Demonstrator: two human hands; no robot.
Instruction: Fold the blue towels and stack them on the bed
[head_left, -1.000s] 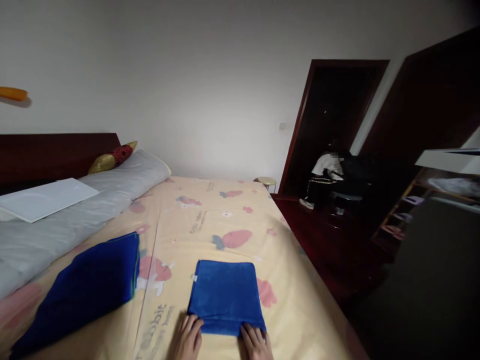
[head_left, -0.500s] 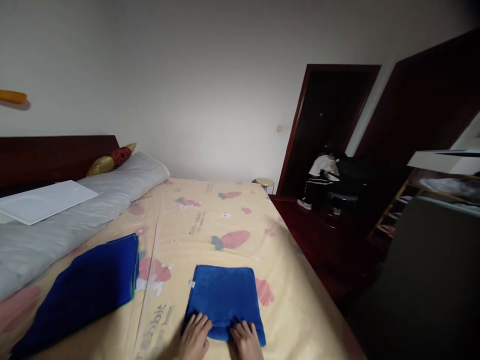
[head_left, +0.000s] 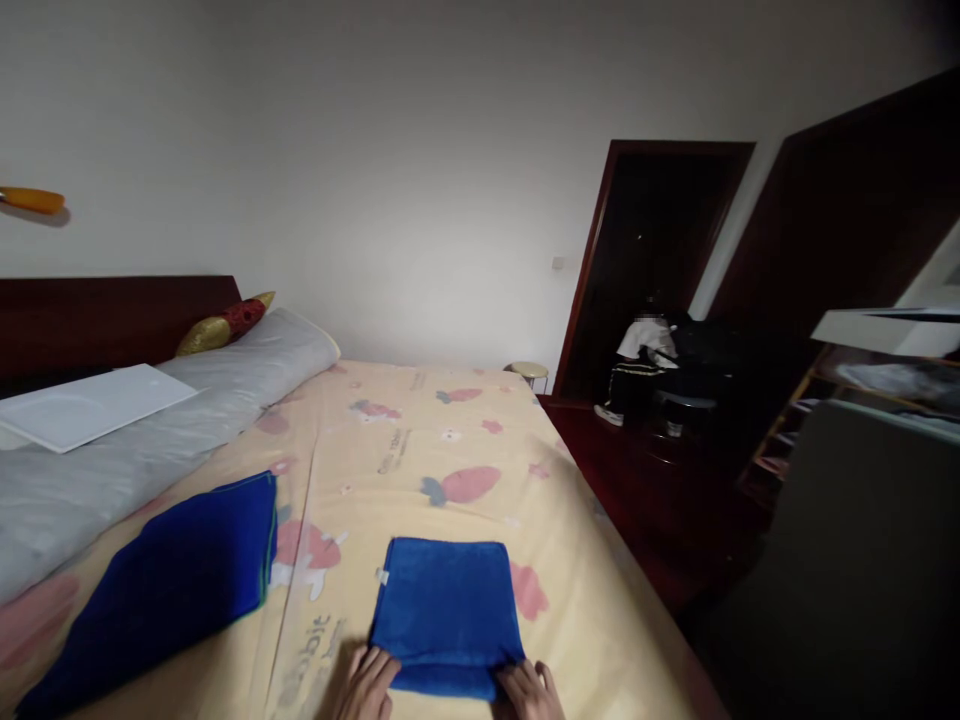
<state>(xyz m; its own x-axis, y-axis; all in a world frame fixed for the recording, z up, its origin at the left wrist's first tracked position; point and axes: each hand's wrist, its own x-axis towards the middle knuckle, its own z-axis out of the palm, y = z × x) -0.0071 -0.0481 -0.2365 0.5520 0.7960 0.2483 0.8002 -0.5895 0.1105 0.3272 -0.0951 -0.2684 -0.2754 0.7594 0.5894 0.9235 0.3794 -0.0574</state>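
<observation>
Hands at bottom centre, both cut off by the frame edge. Left hand [head_left: 367, 685] and right hand [head_left: 529, 692] lie flat, fingers spread, on the near corners of a small folded bright-blue microfibre cloth [head_left: 448, 615], pinching nothing visible. Cloth rests on the yellow cartoon-print bed sheet [head_left: 420, 470]. Larger dark-blue folded towel [head_left: 165, 585] lower left, partly cropped. Seated person [head_left: 645, 365] at the dark doorway, right of centre, hard to make out.

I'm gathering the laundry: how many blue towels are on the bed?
2: a small folded towel at the near edge under both hands, and a darker, larger towel to its left.
</observation>
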